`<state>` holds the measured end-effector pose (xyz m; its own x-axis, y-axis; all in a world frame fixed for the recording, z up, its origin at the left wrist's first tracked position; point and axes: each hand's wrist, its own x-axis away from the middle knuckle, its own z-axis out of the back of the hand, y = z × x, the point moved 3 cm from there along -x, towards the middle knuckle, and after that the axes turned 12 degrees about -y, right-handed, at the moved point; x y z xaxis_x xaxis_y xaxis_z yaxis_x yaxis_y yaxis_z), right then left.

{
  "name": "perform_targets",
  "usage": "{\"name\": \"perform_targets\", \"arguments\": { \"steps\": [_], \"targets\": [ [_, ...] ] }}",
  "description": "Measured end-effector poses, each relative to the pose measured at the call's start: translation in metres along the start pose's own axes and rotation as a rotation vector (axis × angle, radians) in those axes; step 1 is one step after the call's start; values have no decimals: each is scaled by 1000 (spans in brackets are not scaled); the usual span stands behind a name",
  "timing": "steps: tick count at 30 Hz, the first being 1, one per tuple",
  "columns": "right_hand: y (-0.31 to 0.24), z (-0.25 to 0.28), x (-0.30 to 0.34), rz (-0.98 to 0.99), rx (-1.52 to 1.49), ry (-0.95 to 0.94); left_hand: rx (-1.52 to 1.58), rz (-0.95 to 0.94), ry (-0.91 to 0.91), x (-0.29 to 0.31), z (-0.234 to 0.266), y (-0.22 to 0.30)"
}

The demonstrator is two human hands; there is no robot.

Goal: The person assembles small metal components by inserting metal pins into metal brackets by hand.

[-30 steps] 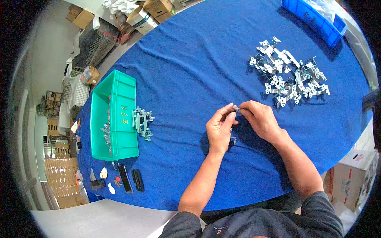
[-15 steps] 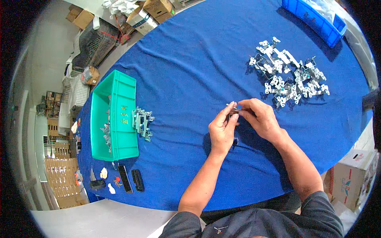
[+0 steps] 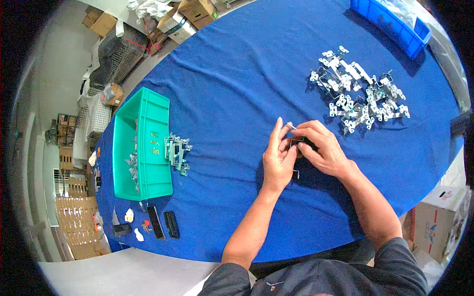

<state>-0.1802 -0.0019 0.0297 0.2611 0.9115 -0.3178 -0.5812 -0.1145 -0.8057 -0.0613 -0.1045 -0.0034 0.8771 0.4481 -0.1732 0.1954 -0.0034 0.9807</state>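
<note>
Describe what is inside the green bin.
The green bin holds grey metal parts, visible just past its right wall. That wall covers whatever lies lower down, so their number and depth cannot be told.

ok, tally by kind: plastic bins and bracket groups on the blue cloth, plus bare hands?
Plastic bins: 2 (green rectangular bin, blue rectangular bin)
Silvery metal bracket groups: 2 (loose heap, row beside green bin)
Bare hands: 2 (left hand, right hand)
Total: 6
Held silvery metal not counted.
</note>
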Motion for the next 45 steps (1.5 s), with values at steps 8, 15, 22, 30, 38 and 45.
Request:
{"name": "perform_targets", "arguments": {
  "steps": [8, 15, 22, 30, 38, 45],
  "targets": [
    [-5, 11, 0, 2, 13, 129, 34, 99, 15, -1, -3, 7],
    [1, 9, -3, -36, -8, 75, 504, 132, -21, -6, 12, 17],
    [8, 10, 3, -286, -131, 211, 756, -102, -78, -8, 12, 23],
    [3, 5, 2, -194, -127, 64, 337, -15, 213, -3, 26, 12],
    [7, 3, 1, -106, -102, 173, 202, 110, 163, -2, 16, 6],
    [4, 7, 2, -147, -127, 142, 187, 125, 173, -1, 12, 9]
  ]
}}
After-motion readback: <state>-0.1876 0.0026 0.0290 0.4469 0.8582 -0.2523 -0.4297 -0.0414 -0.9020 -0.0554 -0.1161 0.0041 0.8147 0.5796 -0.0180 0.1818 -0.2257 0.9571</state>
